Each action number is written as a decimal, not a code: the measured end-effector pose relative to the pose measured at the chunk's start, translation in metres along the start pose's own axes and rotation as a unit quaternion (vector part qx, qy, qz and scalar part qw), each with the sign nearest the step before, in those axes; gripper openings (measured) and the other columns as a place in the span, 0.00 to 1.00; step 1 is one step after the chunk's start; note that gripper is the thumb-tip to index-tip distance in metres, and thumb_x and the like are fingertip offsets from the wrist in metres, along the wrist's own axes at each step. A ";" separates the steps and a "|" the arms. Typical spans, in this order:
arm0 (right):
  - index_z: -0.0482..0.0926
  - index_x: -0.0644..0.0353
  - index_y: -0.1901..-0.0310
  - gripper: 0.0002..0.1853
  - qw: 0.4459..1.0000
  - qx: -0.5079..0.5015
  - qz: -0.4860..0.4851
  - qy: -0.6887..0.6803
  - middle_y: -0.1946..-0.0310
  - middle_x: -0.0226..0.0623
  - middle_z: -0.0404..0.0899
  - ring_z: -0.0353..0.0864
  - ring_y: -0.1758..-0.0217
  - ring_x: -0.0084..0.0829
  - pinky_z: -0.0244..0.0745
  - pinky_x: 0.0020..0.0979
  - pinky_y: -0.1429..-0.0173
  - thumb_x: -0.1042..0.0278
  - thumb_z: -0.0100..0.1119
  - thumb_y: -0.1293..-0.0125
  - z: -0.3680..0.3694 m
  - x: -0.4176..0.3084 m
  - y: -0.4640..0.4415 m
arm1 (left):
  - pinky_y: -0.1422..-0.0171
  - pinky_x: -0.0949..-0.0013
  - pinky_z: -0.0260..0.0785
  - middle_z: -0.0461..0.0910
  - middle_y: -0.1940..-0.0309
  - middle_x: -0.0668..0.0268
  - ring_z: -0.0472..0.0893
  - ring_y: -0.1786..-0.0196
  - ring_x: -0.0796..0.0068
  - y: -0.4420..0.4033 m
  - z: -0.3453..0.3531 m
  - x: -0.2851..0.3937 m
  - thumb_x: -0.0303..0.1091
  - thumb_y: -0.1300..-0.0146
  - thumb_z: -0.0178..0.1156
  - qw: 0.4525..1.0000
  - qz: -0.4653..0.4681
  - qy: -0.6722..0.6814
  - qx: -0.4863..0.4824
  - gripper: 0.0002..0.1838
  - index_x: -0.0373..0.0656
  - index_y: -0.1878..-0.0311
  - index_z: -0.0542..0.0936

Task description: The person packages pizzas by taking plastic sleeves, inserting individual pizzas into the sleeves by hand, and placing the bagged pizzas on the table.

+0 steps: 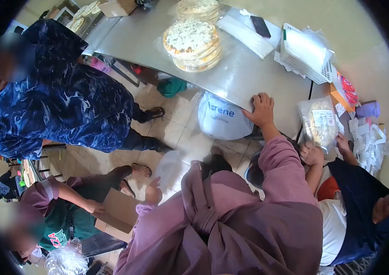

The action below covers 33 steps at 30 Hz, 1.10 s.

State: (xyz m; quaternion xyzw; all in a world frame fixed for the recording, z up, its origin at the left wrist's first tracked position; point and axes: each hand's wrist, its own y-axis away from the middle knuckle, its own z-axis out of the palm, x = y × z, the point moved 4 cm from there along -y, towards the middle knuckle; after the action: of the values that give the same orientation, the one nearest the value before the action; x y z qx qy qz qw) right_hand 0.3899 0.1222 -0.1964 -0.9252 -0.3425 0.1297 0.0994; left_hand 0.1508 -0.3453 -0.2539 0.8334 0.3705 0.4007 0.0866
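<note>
One steel table (258,75) crosses the upper frame, its topped pizzas (192,43) stacked near the edge, presumably for reach. The right hand (261,109) spreads empty on that edge — likely bracing — while, left of centre, a translucent sheet (169,166) sits pinched by the left hand (152,191).

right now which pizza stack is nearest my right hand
The front pizza stack, nearer the table edge; the other stack sits behind, farther from your right hand.

The right hand (262,110) lies palm down, its fingers (265,97) a little bent, the thumb (248,115) apart beside them and the wrist (270,130) behind them. The left hand (153,192) is well apart, behind and leftward of these fingers; its grip I cannot tell.
</note>
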 end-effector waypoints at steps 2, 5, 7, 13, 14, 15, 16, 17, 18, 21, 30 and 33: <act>0.71 0.57 0.53 0.35 1.000 0.014 -0.009 0.021 0.46 0.46 0.66 0.60 0.39 0.49 0.47 0.55 0.37 0.41 0.64 0.60 0.000 -0.005 0.020 | 0.49 0.66 0.70 0.74 0.50 0.52 0.78 0.51 0.60 0.022 0.011 -0.014 0.15 0.59 0.42 0.995 -0.078 0.020 -0.051 0.32 0.41 0.44 0.71; 0.71 0.56 0.50 0.36 0.999 0.034 -0.002 0.014 0.43 0.46 0.63 0.55 0.35 0.49 0.41 0.59 0.35 0.40 0.64 0.60 -0.006 -0.004 0.006 | 0.47 0.66 0.69 0.74 0.49 0.51 0.76 0.49 0.59 0.000 0.012 0.000 0.16 0.56 0.41 0.999 0.010 0.014 -0.049 0.30 0.40 0.44 0.71; 0.69 0.54 0.46 0.38 0.999 -0.025 0.022 0.003 0.40 0.44 0.61 0.53 0.33 0.47 0.40 0.57 0.33 0.42 0.64 0.59 0.000 -0.001 0.011 | 0.47 0.66 0.68 0.74 0.49 0.50 0.77 0.50 0.58 -0.004 0.008 0.024 0.17 0.55 0.42 0.999 -0.029 0.006 -0.044 0.29 0.39 0.45 0.71; 0.70 0.54 0.48 0.38 1.000 0.006 -0.006 -0.014 0.43 0.45 0.64 0.56 0.35 0.47 0.43 0.58 0.35 0.41 0.65 0.60 0.003 0.002 0.014 | 0.49 0.63 0.70 0.75 0.51 0.50 0.78 0.51 0.59 -0.026 0.022 0.040 0.16 0.55 0.46 0.999 0.008 0.050 0.018 0.30 0.41 0.44 0.71; 0.71 0.55 0.49 0.37 1.000 0.010 -0.012 -0.021 0.43 0.45 0.65 0.57 0.35 0.47 0.44 0.57 0.35 0.41 0.65 0.60 0.004 0.003 0.014 | 0.48 0.63 0.69 0.75 0.51 0.51 0.77 0.51 0.58 -0.026 0.023 0.045 0.16 0.55 0.46 1.000 -0.002 0.002 0.000 0.30 0.42 0.43 0.71; 0.71 0.56 0.49 0.37 0.999 0.015 -0.025 -0.033 0.43 0.46 0.65 0.58 0.36 0.48 0.46 0.56 0.36 0.41 0.65 0.60 0.007 0.005 0.013 | 0.48 0.63 0.69 0.75 0.50 0.51 0.77 0.50 0.58 -0.026 0.025 0.050 0.15 0.56 0.46 0.999 -0.010 -0.047 -0.018 0.31 0.44 0.43 0.71; 0.72 0.58 0.51 0.37 0.998 0.022 -0.043 -0.043 0.44 0.49 0.66 0.59 0.37 0.48 0.48 0.53 0.37 0.40 0.64 0.60 0.008 0.005 0.013 | 0.46 0.62 0.68 0.75 0.49 0.54 0.76 0.48 0.56 -0.049 0.072 -0.002 0.19 0.55 0.49 0.996 0.026 -0.085 0.026 0.31 0.46 0.42 0.70; 0.72 0.60 0.52 0.37 0.997 0.037 -0.051 -0.049 0.46 0.52 0.67 0.61 0.39 0.49 0.49 0.53 0.37 0.40 0.64 0.60 0.008 0.003 0.012 | 0.43 0.61 0.66 0.74 0.48 0.57 0.74 0.47 0.55 -0.070 0.117 -0.051 0.22 0.55 0.51 0.988 0.059 -0.126 0.072 0.31 0.49 0.41 0.69; 0.70 0.59 0.49 0.39 0.992 0.076 -0.100 0.015 0.48 0.51 0.68 0.64 0.43 0.50 0.55 0.51 0.41 0.40 0.64 0.60 0.020 0.012 0.016 | 0.43 0.61 0.66 0.74 0.47 0.56 0.74 0.46 0.55 -0.054 0.083 -0.012 0.20 0.56 0.50 0.995 0.007 -0.088 0.036 0.32 0.48 0.42 0.70; 0.72 0.61 0.59 0.32 0.994 0.056 -0.097 -0.005 0.52 0.51 0.70 0.64 0.44 0.52 0.58 0.54 0.47 0.43 0.66 0.60 -0.001 0.002 0.018 | 0.41 0.62 0.64 0.74 0.48 0.55 0.73 0.45 0.56 -0.027 0.034 0.044 0.23 0.53 0.52 0.997 -0.054 0.035 -0.032 0.31 0.48 0.40 0.69; 0.69 0.56 0.50 0.40 0.994 -0.033 0.006 0.102 0.45 0.44 0.66 0.60 0.37 0.42 0.55 0.51 0.39 0.30 0.55 0.58 0.020 0.009 0.017 | 0.44 0.61 0.66 0.75 0.51 0.53 0.74 0.48 0.54 -0.026 0.022 0.067 0.22 0.55 0.53 0.992 -0.098 0.052 0.057 0.29 0.45 0.43 0.72; 0.69 0.56 0.50 0.40 0.995 -0.030 -0.010 0.099 0.45 0.43 0.66 0.60 0.37 0.42 0.56 0.51 0.40 0.30 0.56 0.58 0.017 -0.002 0.017 | 0.46 0.61 0.67 0.75 0.51 0.53 0.75 0.49 0.55 -0.048 0.036 0.071 0.23 0.54 0.53 0.996 -0.058 0.051 0.048 0.29 0.45 0.44 0.72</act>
State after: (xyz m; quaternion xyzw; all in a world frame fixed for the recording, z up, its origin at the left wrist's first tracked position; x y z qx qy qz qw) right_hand 0.3935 0.1099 -0.2165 -0.9327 -0.3436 0.0259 0.1067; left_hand 0.1800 -0.2570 -0.2557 0.7924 0.4405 0.4188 0.0507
